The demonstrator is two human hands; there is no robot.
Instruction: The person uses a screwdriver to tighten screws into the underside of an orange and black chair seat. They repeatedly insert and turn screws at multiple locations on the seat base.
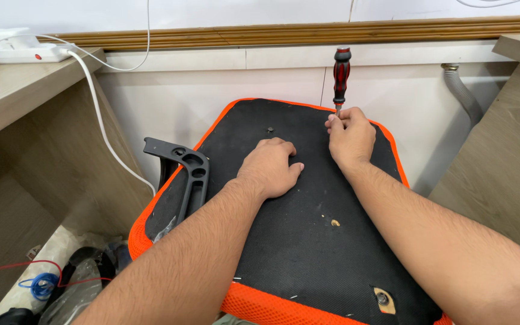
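View: a head camera looks down along two bare forearms onto an upturned chair seat pushed up against a white wall, between two pale wooden desk panels.

Seat: the underside of a chair seat, black fabric with an orange mesh border (254, 301), fills the middle of the picture; its far edge lies toward the wall.

Right hand: the right hand (350, 135) is at the far right part of the seat, fingertips pinched narrowly around the lower shaft of a screwdriver with a red and black handle (341, 72).

Screwdriver axis: the tool stands nearly upright, handle above the hand and tip down onto the seat; the tip itself is hidden by the fingers.

Left hand: the left hand (270, 168) lies palm down on the black fabric, fingers loosely curled, holding nothing, just left of and nearer the viewer than the right hand.

Key relation: the screwdriver lies directly at the right hand, well nearer it than the left; a small dark screw head (270, 129) sits on the fabric just beyond the left hand's knuckles.

Nearby: a black plastic armrest bracket with round holes (189, 174) leans at the seat's left edge.

Other: a metal fitting in a tan cut-out (383, 298) shows near the seat's near right corner; a white power strip with a white cable (22, 53) rests on the left desk.
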